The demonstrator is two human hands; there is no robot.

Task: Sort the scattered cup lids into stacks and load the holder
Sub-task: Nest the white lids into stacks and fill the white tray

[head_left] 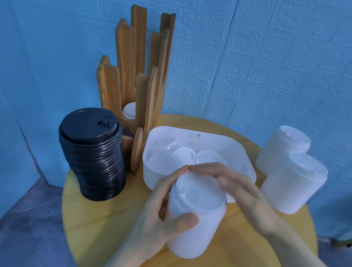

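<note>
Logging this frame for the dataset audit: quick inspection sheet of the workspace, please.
Surface: round yellow wooden table, crowded.
Job's things: tall white lid stack held; black lid stack at left; two white lid stacks at right; white plastic tub with loose lids; slatted wooden holder, one white lid in it.
Clutter: nothing seen.
Grippers: left hand grips the held stack's side; right hand rests across its top.
Cables: nothing seen.
Surroundings: blue textured wall, grey floor.

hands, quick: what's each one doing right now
Left hand: grips the white lid stack.
Right hand: open, fingers laid flat on the stack's top.
</note>
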